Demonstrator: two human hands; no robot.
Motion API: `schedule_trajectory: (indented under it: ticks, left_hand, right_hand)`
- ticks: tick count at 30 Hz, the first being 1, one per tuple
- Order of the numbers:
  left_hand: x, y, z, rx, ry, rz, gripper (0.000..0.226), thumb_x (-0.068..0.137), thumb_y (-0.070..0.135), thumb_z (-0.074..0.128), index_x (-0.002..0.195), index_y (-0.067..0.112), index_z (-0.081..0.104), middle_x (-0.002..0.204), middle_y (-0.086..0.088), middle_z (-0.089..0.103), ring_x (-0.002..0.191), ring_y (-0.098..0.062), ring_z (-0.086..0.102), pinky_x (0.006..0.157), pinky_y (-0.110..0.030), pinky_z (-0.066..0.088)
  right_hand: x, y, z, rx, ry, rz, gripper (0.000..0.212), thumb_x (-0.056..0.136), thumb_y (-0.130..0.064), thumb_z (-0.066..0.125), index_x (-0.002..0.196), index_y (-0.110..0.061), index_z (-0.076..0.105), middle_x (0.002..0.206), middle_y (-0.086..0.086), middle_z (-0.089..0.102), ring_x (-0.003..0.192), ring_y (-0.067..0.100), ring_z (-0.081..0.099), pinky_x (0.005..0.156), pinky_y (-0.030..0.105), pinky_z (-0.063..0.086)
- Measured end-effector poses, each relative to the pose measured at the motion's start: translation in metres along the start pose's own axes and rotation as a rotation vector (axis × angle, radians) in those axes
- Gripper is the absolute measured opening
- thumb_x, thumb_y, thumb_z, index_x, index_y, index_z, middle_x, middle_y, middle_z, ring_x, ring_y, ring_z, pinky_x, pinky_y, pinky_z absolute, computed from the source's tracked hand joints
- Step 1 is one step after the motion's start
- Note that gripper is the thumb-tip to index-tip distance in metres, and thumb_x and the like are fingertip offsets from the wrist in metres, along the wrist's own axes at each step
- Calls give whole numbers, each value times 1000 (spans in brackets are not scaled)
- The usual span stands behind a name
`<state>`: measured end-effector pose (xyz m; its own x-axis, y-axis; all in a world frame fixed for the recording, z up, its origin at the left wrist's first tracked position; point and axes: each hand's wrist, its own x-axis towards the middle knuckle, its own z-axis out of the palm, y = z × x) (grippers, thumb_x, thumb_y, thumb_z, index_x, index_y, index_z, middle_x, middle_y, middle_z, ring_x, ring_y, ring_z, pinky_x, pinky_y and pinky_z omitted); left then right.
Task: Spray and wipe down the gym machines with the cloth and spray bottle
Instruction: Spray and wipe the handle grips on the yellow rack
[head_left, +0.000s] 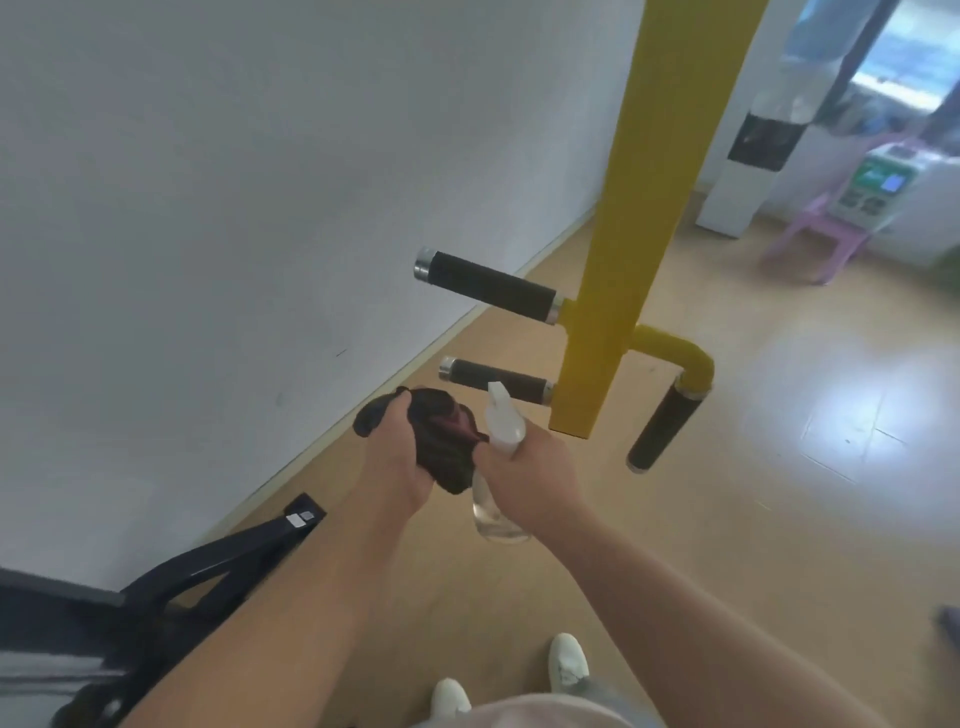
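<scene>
Nearest to me, my left hand (397, 457) is closed around a bunched dark cloth (441, 441), held in the air below the grips. Just beside it, my right hand (535, 475) is wrapped around the neck of a clear spray bottle (501, 467), nozzle pointing up and forward toward the machine; I cannot tell whether a finger is on the trigger. The bottle and cloth are touching or nearly touching.

Just beyond both hands stands the yellow post (644, 218) with three black foam grips: a lower left grip (496, 382), an upper left grip (488, 286) and a right-hand bent grip (662, 423). No wet sheen or droplets are visible on any grip, though blur limits this check. I judge this machine not yet sprayed or wiped: both steps remain. At far left, a black machine frame (208, 566) lies low; its cleaning state cannot be read.
</scene>
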<state>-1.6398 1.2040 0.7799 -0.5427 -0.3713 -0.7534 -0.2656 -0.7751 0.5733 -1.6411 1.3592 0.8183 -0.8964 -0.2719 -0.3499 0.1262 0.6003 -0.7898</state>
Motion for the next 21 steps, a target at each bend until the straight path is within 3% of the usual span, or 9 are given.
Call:
schedule_trajectory:
  ticks: [3, 8, 11, 14, 16, 19, 21]
  left_hand:
    - [3, 13, -1, 80, -3, 88, 45, 103, 44, 55, 144, 27, 46, 138, -5, 60, 125, -30, 59, 115, -49, 43]
    - [-2, 29, -5, 54, -122, 245, 28, 104, 44, 54, 124, 25, 57, 125, -3, 67, 110, -24, 66, 111, -45, 48]
    - [-12, 36, 0, 177, -163, 457, 23, 105, 39, 52, 126, 32, 59, 119, 1, 67, 114, -21, 65, 114, -46, 45]
    - [-20, 43, 11, 369, -225, 694, 18, 106, 27, 51, 116, 31, 65, 107, 3, 68, 103, -16, 66, 106, -45, 52]
    - [-25, 47, 24, 599, -269, 858, 17, 107, 23, 48, 107, 26, 65, 96, 0, 67, 87, -14, 64, 92, -45, 57]
    - [-21, 48, 45, 946, -245, 986, 24, 108, 33, 47, 108, 14, 62, 93, -3, 68, 84, -15, 67, 82, -37, 60]
    - [-19, 48, 60, 1000, -212, 1047, 26, 107, 37, 50, 105, 12, 58, 85, -1, 66, 78, -16, 68, 80, -34, 60]
  right_hand:
    - [-8, 6, 4, 105, 62, 80, 12, 98, -36, 64, 103, -31, 54, 91, -7, 63, 85, 11, 61, 67, 24, 45]
    - [-19, 15, 9, 259, 192, 120, 26, 95, -35, 70, 117, -27, 58, 100, -5, 66, 94, 15, 64, 79, 31, 48]
    - [-23, 18, 11, 298, 246, 109, 20, 96, -32, 70, 111, -27, 58, 98, -3, 66, 90, 15, 65, 70, 26, 48]
    - [-20, 17, 6, 248, 243, 87, 12, 94, -25, 69, 94, -27, 57, 89, 1, 66, 79, 13, 63, 63, 25, 47]
    - [-15, 13, 1, 253, 226, 104, 10, 94, -29, 69, 99, -25, 60, 90, 2, 67, 78, 14, 64, 66, 28, 52]
    - [-7, 8, -8, 243, 196, 111, 23, 93, -37, 69, 111, -26, 60, 95, 2, 67, 86, 22, 68, 71, 32, 55]
    - [-3, 7, -13, 266, 213, 109, 27, 93, -37, 70, 114, -24, 60, 95, 2, 66, 86, 22, 67, 69, 32, 52]
